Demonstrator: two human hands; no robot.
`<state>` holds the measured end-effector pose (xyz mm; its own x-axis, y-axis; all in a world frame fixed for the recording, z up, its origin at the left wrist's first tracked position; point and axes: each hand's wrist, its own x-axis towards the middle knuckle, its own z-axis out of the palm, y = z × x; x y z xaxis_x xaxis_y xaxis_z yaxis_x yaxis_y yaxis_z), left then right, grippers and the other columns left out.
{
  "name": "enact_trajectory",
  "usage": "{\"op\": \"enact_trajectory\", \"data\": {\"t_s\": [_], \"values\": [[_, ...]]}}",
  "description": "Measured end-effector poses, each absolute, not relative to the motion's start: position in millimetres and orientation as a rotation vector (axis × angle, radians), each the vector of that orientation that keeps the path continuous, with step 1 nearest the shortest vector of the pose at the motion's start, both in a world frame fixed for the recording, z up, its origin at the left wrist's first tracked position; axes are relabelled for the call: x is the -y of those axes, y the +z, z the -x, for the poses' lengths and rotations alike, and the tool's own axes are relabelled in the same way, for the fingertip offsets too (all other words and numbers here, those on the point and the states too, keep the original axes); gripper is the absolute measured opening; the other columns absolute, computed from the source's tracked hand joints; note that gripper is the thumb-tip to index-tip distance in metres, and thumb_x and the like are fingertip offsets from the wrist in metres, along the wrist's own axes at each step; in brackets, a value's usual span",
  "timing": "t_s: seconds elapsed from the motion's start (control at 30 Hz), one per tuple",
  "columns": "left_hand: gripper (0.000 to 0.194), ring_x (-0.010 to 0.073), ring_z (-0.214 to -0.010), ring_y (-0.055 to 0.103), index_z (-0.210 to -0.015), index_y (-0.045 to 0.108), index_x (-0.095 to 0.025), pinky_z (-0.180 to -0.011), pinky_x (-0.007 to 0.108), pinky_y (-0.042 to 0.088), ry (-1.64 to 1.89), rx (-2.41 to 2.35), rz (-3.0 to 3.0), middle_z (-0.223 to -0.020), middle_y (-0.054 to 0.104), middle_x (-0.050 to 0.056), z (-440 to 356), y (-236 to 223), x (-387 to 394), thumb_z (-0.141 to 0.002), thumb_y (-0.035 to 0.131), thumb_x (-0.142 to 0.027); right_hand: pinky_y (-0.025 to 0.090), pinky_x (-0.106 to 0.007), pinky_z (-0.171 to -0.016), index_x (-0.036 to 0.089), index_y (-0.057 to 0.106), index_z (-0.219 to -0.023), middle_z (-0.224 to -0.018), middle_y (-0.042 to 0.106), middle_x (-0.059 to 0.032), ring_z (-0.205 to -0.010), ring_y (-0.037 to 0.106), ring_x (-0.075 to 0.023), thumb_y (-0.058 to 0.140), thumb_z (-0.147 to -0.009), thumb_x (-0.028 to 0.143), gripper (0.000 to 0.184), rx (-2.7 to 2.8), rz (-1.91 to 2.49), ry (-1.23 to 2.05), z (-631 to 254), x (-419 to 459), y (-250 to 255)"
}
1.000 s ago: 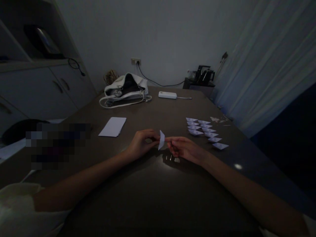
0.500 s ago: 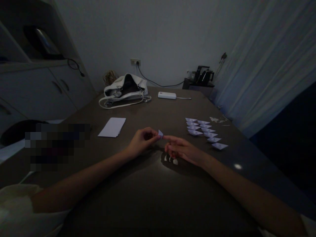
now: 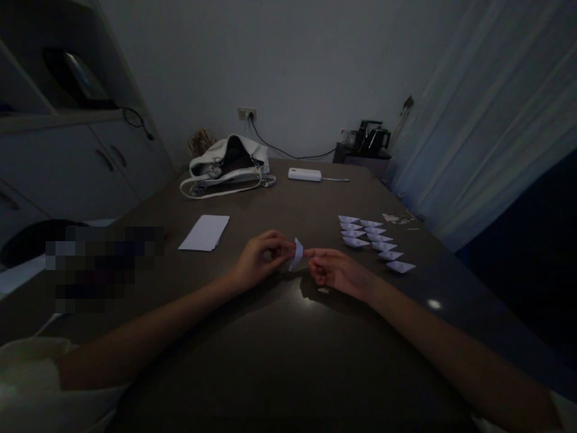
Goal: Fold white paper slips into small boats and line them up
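Observation:
A small folded white paper boat [image 3: 297, 254] is held slightly above the table, its pointed ends turned up and down. My left hand [image 3: 265, 258] is closed on its left side, thumb and fingertips pinching near the middle. From the right, my right hand [image 3: 340, 273] reaches its stretched index finger to the paper's edge; the other fingers curl loosely below and grip nothing visible. Several finished-looking paper boats [image 3: 382, 246] stand in two columns to the right. A stack of white paper sheets [image 3: 205, 233] lies to the left of my hands.
At the back of the brown table [image 3: 288, 361] sit a white handbag [image 3: 229, 165] and a white power bank [image 3: 305, 174] with a short cable. Small paper scraps [image 3: 396, 219] lie near the right edge. A dark kettle [image 3: 376, 141] stands on a stand beyond the table.
The paper boat has turned between my hands and now shows a longer side. My right hand has shifted slightly right, its fingers curling more. The boats and sheets stay put.

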<state>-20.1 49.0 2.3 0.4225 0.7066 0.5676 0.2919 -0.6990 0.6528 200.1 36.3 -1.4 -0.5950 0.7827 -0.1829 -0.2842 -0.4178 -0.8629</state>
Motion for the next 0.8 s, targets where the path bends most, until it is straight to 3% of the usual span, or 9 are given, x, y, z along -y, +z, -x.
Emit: {"op": "enact_trajectory", "data": {"t_s": [0.2,0.8], "values": [[0.015,0.0111,-0.064,0.053,-0.095,0.069,-0.014,-0.058,0.023,0.046,1.223,-0.790,-2.368,-0.081,0.061,0.004,21.2,3.6,-45.4,-0.081,0.063,-0.018,0.043,-0.020,-0.055,0.013,0.065,-0.102,-0.068,0.056,0.0018,-0.059,0.052,-0.0077,0.067,-0.078,0.019,0.025,1.041,0.710,2.123,-201.9,-37.9,-2.1],[0.012,0.0126,-0.064,0.058,-0.078,0.067,-0.013,-0.056,0.022,0.048,1.248,-0.750,-2.425,-0.075,0.063,0.005,22.8,2.6,-43.3,-0.085,0.062,-0.021,0.040,-0.020,-0.056,0.013,0.063,-0.111,-0.069,0.055,0.0013,-0.059,0.049,-0.0076,0.064,-0.082,0.021,0.030,1.230,0.672,2.136,-203.3,-36.1,-1.4]]}}
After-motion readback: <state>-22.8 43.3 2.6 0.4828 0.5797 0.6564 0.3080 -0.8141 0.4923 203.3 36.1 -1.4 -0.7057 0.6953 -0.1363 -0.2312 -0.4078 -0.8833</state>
